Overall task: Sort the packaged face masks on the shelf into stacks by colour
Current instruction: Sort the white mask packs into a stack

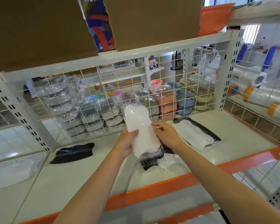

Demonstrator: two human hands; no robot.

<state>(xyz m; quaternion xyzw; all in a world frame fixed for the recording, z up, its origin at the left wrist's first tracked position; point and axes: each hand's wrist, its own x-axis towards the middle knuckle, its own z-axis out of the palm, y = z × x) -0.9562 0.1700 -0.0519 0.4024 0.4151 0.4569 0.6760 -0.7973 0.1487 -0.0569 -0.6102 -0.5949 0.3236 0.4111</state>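
Several packaged masks lie unsorted on the shelf (233,136), so I judge the sorting barely begun. My left hand (128,143) grips a white packaged mask (139,126) near centre frame, fingers curled round its left edge, holding it upright above the shelf. My right hand (166,135) pinches the same packet at its right edge. Just beneath it sits a mixed heap (153,159) of black and white packets, still to be split. Right of centre, a white packet (192,135) lies on top of a black one (205,128), also mixed. At lower left a lone black packet (74,152) rests apart, perhaps the start of a black stack. Another pale packet (14,170) lies at the far left edge.
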